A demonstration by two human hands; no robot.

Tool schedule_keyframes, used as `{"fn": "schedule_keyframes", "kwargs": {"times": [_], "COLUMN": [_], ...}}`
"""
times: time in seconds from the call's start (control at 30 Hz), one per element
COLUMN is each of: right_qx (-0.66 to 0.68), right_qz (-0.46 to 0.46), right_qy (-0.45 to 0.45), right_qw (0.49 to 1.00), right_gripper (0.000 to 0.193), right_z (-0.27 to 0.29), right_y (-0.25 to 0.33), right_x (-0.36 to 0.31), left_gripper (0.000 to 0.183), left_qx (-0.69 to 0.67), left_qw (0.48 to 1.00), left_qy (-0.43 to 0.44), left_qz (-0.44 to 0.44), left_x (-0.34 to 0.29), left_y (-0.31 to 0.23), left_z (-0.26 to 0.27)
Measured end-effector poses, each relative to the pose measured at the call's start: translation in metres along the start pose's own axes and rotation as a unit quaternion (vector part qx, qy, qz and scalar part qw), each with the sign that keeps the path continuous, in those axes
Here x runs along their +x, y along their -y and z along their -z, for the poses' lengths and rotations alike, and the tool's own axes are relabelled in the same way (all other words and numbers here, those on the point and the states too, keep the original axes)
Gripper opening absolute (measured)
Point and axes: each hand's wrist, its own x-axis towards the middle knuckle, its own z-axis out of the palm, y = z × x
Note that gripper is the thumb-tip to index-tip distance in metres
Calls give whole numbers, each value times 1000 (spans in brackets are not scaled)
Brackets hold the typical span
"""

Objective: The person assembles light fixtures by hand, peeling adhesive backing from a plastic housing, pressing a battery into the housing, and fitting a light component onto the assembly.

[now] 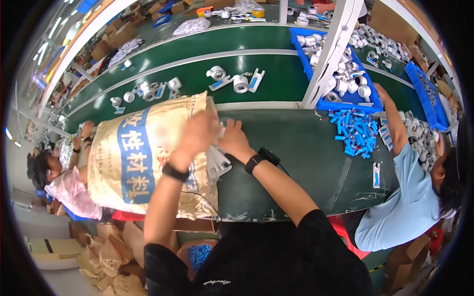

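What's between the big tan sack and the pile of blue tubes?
The head view shows white parts by the sack, the person's right hand, a small black object by its wristband, then bare green tabletop.

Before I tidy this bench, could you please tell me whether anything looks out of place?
Possibly the blue cylinders, heaped loose on the green tabletop beside the blue tray, uncontained. One white piece with a blue strip lies apart, seemingly stray. Pale scuffs mark the tabletop.
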Motion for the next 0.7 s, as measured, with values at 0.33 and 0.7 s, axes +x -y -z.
{"fn": "schedule_keyframes", "kwargs": {"times": [0.33, 0.7], "right_qx": [-153, 238], "right_qz": [45, 371], "right_qy": [-30, -31], "right_qw": [987, 897], "right_gripper": [43, 49], "right_z": [80, -194], "right_y": [-46, 69], "right_x": [-54, 10], "left_gripper": [39, 43], "left_qx": [-88, -22], "left_qw": [993, 928], "left_qy": [-48, -373], "left_qz": [68, 3], "left_x": [-127, -123], "left_y": [81, 9], "left_z": [-26, -4]}}
